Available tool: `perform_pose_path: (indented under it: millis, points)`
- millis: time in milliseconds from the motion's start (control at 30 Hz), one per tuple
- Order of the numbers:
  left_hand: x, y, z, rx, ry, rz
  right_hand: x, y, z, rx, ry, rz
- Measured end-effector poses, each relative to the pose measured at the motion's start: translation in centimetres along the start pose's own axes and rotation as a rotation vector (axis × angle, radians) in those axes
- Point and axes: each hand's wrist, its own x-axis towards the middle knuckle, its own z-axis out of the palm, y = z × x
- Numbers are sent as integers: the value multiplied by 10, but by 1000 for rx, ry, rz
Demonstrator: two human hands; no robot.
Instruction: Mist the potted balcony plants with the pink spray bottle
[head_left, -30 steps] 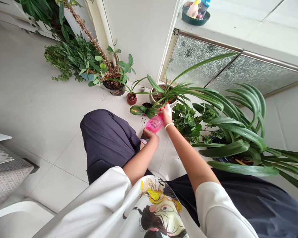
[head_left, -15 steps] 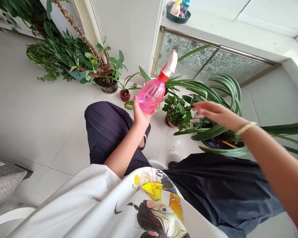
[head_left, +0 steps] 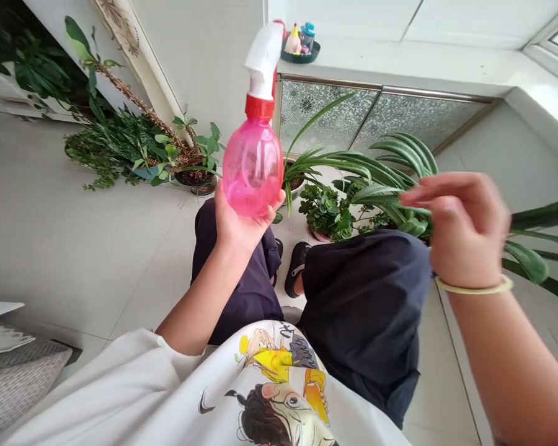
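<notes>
My left hand is wrapped around the lower part of a pink see-through spray bottle. The bottle stands upright, its white trigger head and red collar on top, with some liquid low inside. To the right, in front of the long-leaved plant, hovers my right hand, slightly blurred. Its fingers reach leftward, loosely bent, and nothing shows in them. A pale yellow band circles that wrist.
A small leafy potted plant stands on the floor past my knees. More potted plants line the wall at left. A dark dish with small figurines sits on the ledge. A woven grey piece is at lower left.
The spray bottle has come closer and turned from tilted to upright in my left hand. My right hand has moved right, its fingers now more bent. My right knee has swung inward.
</notes>
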Motion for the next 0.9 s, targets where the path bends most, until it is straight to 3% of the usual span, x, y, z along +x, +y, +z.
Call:
perform_pose_path:
  millis: [100, 200, 333, 400, 467, 533, 667, 767, 900]
  points:
    - [-6, -7, 11, 31, -6, -47, 24, -1, 58, 286, -456, -23]
    - [-13, -21, 15, 48, 24, 20, 32, 3, 113, 504, -698, -60]
    - [-19, -25, 12, 214, 225, 234, 20, 16, 162, 693, -748, 21]
    - [-20, -11, 11, 384, 326, 386, 17, 23, 171, 728, -757, 55]
    - [-18, 12, 11, 554, 329, 506, 23, 28, 173, 722, -799, 27]
    - [-12, 38, 13, 629, 263, 490, 38, 28, 173, 676, -890, -52]
    - [5, 75, 9, 538, 201, 282, 79, 9, 186, 384, -1095, -204]
    - [17, 88, -14, 522, 257, 327, 97, -14, 212, 88, -1132, -282]
    - [42, 95, -63, 553, 349, 397, 90, -29, 255, -246, -1140, -297]
